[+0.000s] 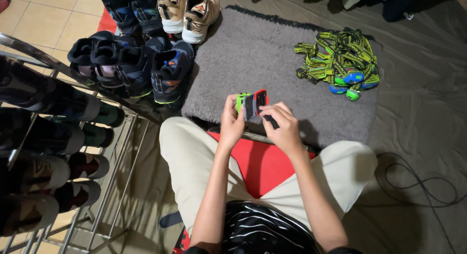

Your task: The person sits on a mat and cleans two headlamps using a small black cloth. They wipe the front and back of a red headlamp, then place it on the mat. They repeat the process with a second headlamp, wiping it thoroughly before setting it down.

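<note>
Fingers (232, 119) of both hands curled around green-red headlamp (252, 102), over grey mat (272, 54)

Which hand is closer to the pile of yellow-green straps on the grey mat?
The right hand. It sits nearer the pile of straps, which lies up and to its right. The left hand is farther left, across the small device both hold.

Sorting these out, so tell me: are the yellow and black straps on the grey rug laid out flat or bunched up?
Bunched up. The yellow and black straps lie tangled in one heap on the grey rug, loops crossing over each other.
</note>
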